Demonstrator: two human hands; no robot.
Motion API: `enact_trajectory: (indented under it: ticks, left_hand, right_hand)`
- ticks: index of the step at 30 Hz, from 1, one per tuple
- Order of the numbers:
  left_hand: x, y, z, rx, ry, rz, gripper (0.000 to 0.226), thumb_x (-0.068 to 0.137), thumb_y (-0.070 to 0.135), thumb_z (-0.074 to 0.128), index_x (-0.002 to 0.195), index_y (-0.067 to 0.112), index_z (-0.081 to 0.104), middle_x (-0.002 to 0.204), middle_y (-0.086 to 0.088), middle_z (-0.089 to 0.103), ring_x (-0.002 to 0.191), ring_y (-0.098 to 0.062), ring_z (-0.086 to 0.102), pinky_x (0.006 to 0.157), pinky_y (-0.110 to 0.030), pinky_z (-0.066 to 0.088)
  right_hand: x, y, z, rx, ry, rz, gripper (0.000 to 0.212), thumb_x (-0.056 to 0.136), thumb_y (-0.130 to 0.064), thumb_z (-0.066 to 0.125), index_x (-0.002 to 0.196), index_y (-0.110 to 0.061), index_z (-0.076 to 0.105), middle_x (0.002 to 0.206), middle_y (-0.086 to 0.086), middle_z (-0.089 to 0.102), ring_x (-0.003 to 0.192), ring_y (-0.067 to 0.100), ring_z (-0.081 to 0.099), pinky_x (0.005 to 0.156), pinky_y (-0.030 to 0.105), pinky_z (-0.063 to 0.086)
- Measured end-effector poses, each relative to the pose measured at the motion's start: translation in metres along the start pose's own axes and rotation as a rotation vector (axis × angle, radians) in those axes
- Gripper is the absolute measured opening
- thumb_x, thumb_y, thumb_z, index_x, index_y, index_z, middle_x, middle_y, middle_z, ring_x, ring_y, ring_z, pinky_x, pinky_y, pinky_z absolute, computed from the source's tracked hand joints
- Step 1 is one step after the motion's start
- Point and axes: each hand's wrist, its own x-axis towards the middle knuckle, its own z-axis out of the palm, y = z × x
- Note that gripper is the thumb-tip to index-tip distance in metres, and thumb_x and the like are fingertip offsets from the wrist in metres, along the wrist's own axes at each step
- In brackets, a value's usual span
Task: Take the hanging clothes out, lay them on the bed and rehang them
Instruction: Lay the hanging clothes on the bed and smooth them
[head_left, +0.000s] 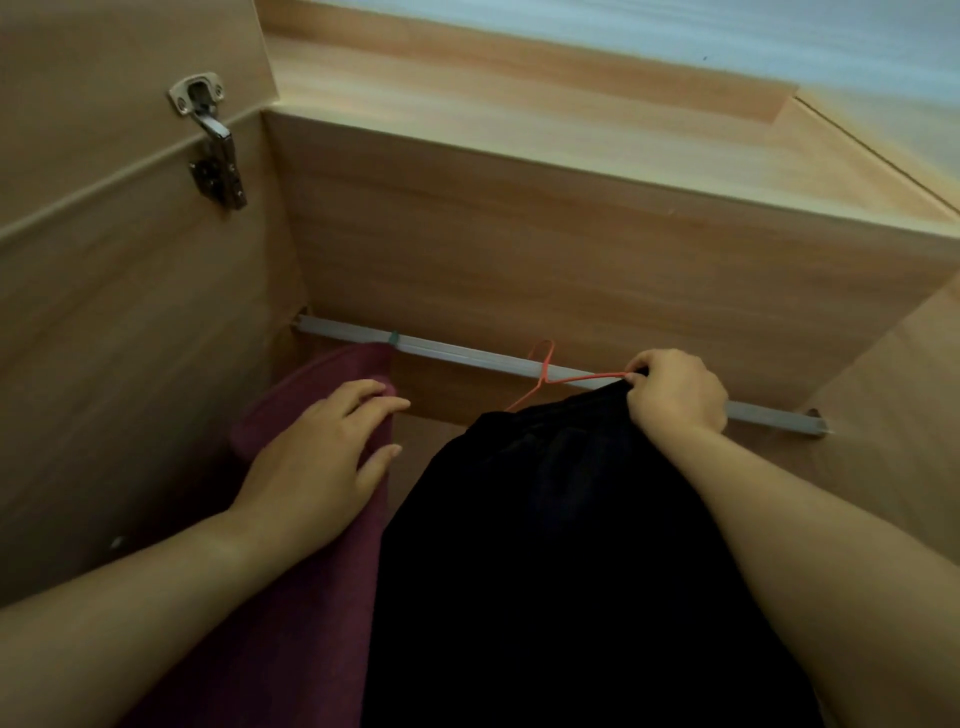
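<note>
Two garments hang at the rail (467, 354) across mid-frame: maroon cloth (322, 597) lower left, black cloth (571, 545) at centre on a red hanger (545, 371). The right hand (675, 395) pinches hanger arm and black cloth; the left hand (322, 457) rests loose-fingered on the maroon cloth. Whether this is removal or rehanging, I cannot tell. Side walls crowd both rail ends; bare rail lies between the garments.
</note>
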Motion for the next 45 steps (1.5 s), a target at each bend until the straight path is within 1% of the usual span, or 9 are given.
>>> enact_trajectory:
  ticks: [7,11,15,19,22,27,32,37,45]
  left_hand:
    - [0.003,-0.001,0.007,-0.034,-0.003,0.042,0.044,0.088,0.035,0.055,0.132,0.034,0.049,0.142,0.014,0.038,0.125,-0.011,0.043,0.092,-0.032,0.046]
    - [-0.003,0.008,0.013,-0.017,-0.019,0.02,0.045,0.091,0.042,0.048,0.134,0.03,0.047,0.145,0.009,0.036,0.13,-0.015,0.039,0.094,-0.03,0.04]
    - [-0.024,0.022,0.014,0.146,-0.098,0.024,0.05,0.092,0.048,0.042,0.136,0.026,0.046,0.149,-0.005,0.033,0.136,-0.024,0.033,0.102,-0.043,0.037]
    - [-0.047,0.043,0.014,0.33,-0.16,0.243,0.057,0.084,0.048,0.034,0.127,0.019,0.057,0.138,-0.015,0.048,0.128,-0.034,0.044,0.101,-0.06,0.032]
    - [-0.053,0.07,0.013,0.172,-0.209,0.262,0.058,0.087,0.048,0.031,0.135,0.02,0.048,0.141,-0.014,0.044,0.13,-0.033,0.042,0.104,-0.057,0.03]
    - [-0.066,0.101,0.008,-0.043,-0.216,0.169,0.065,0.087,0.058,0.022,0.146,0.03,0.021,0.145,-0.009,0.034,0.13,-0.03,0.037,0.106,-0.057,0.027]
    - [-0.104,0.106,-0.023,-0.17,-0.358,0.193,0.061,0.084,0.067,0.018,0.132,0.034,0.033,0.112,-0.006,0.057,0.099,-0.032,0.059,0.072,-0.042,0.05]
    - [-0.18,0.113,-0.069,-0.318,-0.413,0.087,0.053,0.085,0.067,0.023,0.123,0.037,0.043,0.098,-0.001,0.059,0.089,-0.032,0.062,0.061,-0.041,0.052]
    - [-0.257,0.178,-0.182,-0.583,-0.302,-0.12,0.036,0.086,0.058,0.047,0.108,0.033,0.063,0.094,0.003,0.067,0.088,-0.024,0.064,0.064,-0.039,0.051]
  right_hand:
    - [0.013,0.012,0.007,0.02,0.039,-0.009,0.017,0.095,-0.027,0.05,0.095,-0.026,0.067,0.104,0.006,0.063,0.085,0.03,0.058,0.063,0.029,0.037]
    - [-0.022,0.054,-0.004,0.097,0.116,-0.098,0.017,0.093,-0.032,0.051,0.098,-0.029,0.067,0.104,0.003,0.061,0.094,0.029,0.058,0.063,0.03,0.037]
    - [-0.058,0.098,-0.022,0.264,0.163,-0.171,0.014,0.087,-0.033,0.055,0.091,-0.028,0.067,0.093,-0.002,0.067,0.086,0.024,0.061,0.073,0.036,0.05]
    - [-0.113,0.129,-0.057,0.413,0.159,-0.155,0.009,0.086,-0.017,0.062,0.085,-0.024,0.068,0.083,-0.004,0.065,0.078,0.009,0.058,0.07,0.022,0.042]
    - [-0.152,0.143,-0.09,0.501,0.148,-0.113,0.013,0.086,-0.015,0.064,0.083,-0.027,0.066,0.079,-0.011,0.063,0.069,-0.005,0.056,0.067,0.006,0.039]
    - [-0.202,0.153,-0.142,0.533,0.116,-0.113,0.011,0.085,-0.02,0.062,0.085,-0.03,0.066,0.081,-0.015,0.065,0.078,-0.002,0.058,0.077,0.017,0.043]
    - [-0.258,0.146,-0.194,0.452,-0.001,-0.078,0.011,0.084,-0.02,0.061,0.088,-0.029,0.067,0.082,-0.015,0.066,0.08,0.002,0.059,0.079,0.023,0.045]
    - [-0.33,0.124,-0.249,0.237,-0.06,-0.087,0.015,0.086,-0.012,0.065,0.09,-0.026,0.066,0.086,-0.012,0.062,0.085,-0.002,0.057,0.077,0.013,0.04]
    - [-0.432,0.095,-0.371,0.204,-0.039,0.163,0.019,0.086,-0.01,0.065,0.086,-0.029,0.064,0.083,-0.028,0.061,0.082,-0.006,0.057,0.077,0.011,0.038]
